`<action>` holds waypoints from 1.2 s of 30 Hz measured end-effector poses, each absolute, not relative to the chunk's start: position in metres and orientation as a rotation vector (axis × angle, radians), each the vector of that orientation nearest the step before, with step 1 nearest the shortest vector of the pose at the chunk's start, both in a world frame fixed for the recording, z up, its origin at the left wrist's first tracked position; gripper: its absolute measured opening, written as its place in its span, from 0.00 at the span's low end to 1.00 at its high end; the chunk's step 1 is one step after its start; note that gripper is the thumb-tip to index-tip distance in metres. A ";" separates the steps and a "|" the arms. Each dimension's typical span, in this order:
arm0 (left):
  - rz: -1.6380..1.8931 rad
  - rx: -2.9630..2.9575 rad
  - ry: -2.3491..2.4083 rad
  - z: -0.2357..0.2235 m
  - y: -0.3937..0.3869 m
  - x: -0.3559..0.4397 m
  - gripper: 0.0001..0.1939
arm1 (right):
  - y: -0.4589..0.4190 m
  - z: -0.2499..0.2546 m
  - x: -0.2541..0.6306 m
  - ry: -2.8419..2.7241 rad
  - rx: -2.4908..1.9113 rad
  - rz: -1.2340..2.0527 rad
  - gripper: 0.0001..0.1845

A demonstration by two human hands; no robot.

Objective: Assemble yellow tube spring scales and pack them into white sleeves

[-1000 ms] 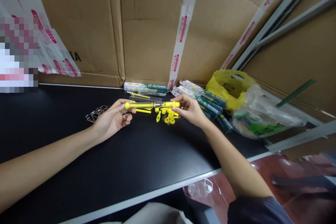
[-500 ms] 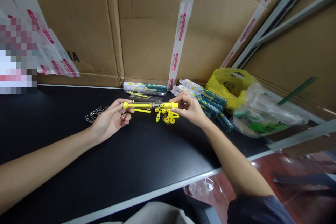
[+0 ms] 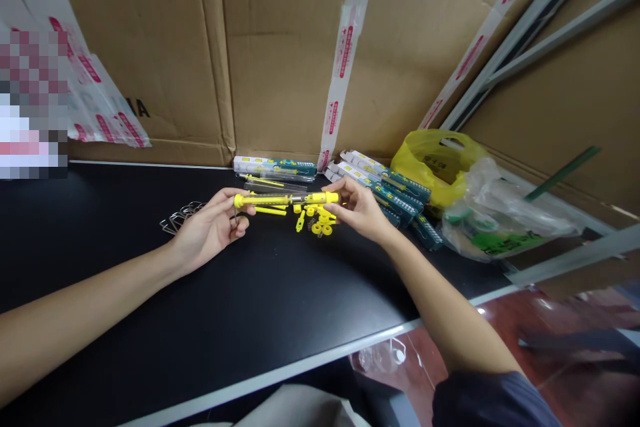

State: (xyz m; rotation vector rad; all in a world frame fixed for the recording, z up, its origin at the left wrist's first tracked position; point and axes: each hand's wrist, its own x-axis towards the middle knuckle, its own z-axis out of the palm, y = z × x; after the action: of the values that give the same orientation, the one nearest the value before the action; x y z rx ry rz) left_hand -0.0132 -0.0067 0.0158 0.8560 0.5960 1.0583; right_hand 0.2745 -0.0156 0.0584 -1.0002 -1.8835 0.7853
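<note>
A slim tube (image 3: 270, 200) of clear and yellow plastic lies level between my hands above the black tabletop. My left hand (image 3: 213, 227) is closed on its left end, beside a yellow knob and a bent metal wire. At the yellow right end, my right hand (image 3: 357, 210) pinches with thumb and fingers. Below and behind the tube lie small yellow plastic parts (image 3: 323, 229), among them several rings and what look like small springs. Bent metal wires (image 3: 183, 215) rest in a pile left of my left hand. Yellow rods (image 3: 271, 211) lie partly hidden behind the tube.
Printed narrow boxes (image 3: 400, 193) are stacked at the back right, and another box (image 3: 275, 165) with clear tubes lies behind my hands. A yellow bag (image 3: 435, 167) and a clear bag (image 3: 500, 220) stand farther right. Tall cardboard (image 3: 280, 67) closes off the back.
Both hands keep hold of the tube in nearly the same place. The whole view has shifted very slightly; nothing else visibly differs.
</note>
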 end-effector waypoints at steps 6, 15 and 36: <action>1.061 0.831 0.608 0.017 -0.007 -0.013 0.05 | -0.015 0.059 0.276 -1.884 -1.023 0.808 0.20; 1.057 0.849 0.571 0.013 -0.005 -0.014 0.06 | -0.013 0.062 0.279 -1.974 -1.022 0.490 0.17; 1.063 0.843 0.582 0.014 -0.005 -0.014 0.07 | -0.017 0.056 0.274 -1.910 -0.968 0.885 0.17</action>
State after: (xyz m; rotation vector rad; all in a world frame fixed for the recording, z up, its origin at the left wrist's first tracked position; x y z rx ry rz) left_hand -0.0138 -0.0053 0.0140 0.8431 0.5816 1.0628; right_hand 0.2735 -0.0172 0.0563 -0.9680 -1.9098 0.8855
